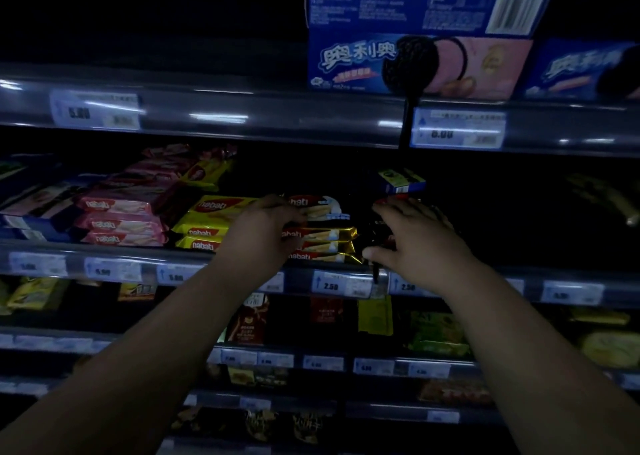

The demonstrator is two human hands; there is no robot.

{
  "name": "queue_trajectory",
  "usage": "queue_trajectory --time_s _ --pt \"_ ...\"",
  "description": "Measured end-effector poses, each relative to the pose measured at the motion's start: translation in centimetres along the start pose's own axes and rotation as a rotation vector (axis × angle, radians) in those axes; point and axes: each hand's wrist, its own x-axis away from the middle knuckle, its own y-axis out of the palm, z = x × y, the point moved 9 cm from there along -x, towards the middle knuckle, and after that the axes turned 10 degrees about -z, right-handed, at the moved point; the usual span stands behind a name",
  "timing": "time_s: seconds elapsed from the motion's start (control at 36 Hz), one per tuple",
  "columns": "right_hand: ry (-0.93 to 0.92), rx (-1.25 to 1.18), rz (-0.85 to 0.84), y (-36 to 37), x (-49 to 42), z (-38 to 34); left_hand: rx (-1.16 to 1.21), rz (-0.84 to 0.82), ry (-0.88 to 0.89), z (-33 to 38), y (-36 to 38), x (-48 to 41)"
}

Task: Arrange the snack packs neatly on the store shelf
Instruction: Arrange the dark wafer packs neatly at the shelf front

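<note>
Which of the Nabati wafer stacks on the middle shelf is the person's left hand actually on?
The gold-wrapped stack, rightmost of the three. The left hand grips its left end; the yellow stack and pink stack lie untouched further left.

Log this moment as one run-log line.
stage: arranging | left hand: on gold wafer packs | right hand: on dark packs | grip: unclear | shelf: middle

Gold snack packs (322,235): glossy foil-like wrap. Pink packs (119,224) and yellow packs (204,228): shiny plastic film. Blue biscuit box (415,65): smooth printed card; shelf edge (242,117): reflective clear plastic strip
</note>
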Motion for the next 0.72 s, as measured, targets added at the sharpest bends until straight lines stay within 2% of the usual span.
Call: queue_trajectory --time_s 0.08,0.22,0.36,0.5,0.58,0.72 --pt "0.049 0.026 0.181 -0.8 0.7 0.5 -0.005 -0.001 0.014 0.2 0.2 0.0" --pt "0.031 0.053 0.31 0.0 1.0 0.2 -0.014 -0.008 -0.015 0.5 0.8 -0.2" --pt "0.057 0.025 0.236 1.1 1.1 0.6 -0.117 0.041 0.063 2.0 1.3 -0.1" --pt "0.097 0.124 0.164 2.7 1.4 0.8 -0.294 -0.104 0.1 3.4 4.1 -0.1" --pt "0.098 0.144 0.16 2.7 1.4 0.9 -0.285 -0.145 0.098 3.2 4.7 -0.3" --pt "0.083 0.137 0.161 2.7 1.3 1.0 -0.262 -0.104 0.119 3.3 4.5 -0.7"
